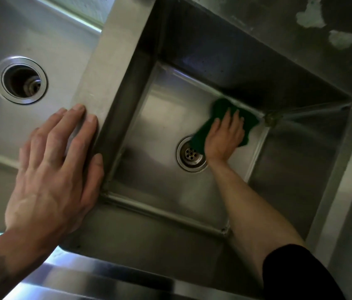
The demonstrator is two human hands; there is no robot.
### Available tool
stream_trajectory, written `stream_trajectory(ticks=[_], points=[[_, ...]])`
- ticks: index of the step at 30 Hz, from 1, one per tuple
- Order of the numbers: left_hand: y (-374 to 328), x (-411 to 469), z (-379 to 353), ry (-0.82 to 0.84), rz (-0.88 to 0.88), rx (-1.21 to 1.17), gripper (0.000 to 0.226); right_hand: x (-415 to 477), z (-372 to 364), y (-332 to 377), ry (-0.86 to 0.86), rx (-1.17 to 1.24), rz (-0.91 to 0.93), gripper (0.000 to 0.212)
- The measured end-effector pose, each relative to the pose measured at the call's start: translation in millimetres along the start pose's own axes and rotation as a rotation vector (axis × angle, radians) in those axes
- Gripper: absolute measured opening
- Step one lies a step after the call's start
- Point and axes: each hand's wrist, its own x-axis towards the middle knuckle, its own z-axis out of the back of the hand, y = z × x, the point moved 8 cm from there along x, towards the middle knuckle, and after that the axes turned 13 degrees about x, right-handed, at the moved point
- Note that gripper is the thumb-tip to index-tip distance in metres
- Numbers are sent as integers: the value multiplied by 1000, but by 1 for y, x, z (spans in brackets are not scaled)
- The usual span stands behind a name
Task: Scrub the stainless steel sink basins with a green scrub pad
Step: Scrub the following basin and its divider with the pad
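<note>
Green pad (220, 108) under right hand (225, 137) beside drain (191, 155); left hand (56, 169) on divider (110, 61).

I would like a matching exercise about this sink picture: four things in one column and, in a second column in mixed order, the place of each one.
Things
1. left hand
2. right hand
3. green scrub pad
4. wide dark drain opening

Places
A. in the floor of the left basin
B. fingers flat on the divider between the basins
C. under a hand, on the floor of the right basin, toward its far corner
D. on top of the pad, beside the strainer drain

Pairs: 1-B, 2-D, 3-C, 4-A
</note>
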Motion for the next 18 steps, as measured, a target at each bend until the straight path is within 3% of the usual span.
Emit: stream_trajectory(ticks=[4,6,11,14,16,18], points=[[4,-1,-4,-19,-1,-9,58,-30,-31,49,199,11,468,49],[5,-2,-7,-28,4,-24,59,-27,-24,36,234,21,556,46],[7,-2,-11,-6,5,-47,59,-15,29,-57,59,12,126,45],[3,-1,-2,-3,3,-10,58,-19,32,-58,-31,71,-73,46],[-1,0,2,2,-2,6,58,-15,18,-30,-54,91,-120,49],[-3,1,4,5,-4,17,58,-15,-6,13,18,69,4,50]])
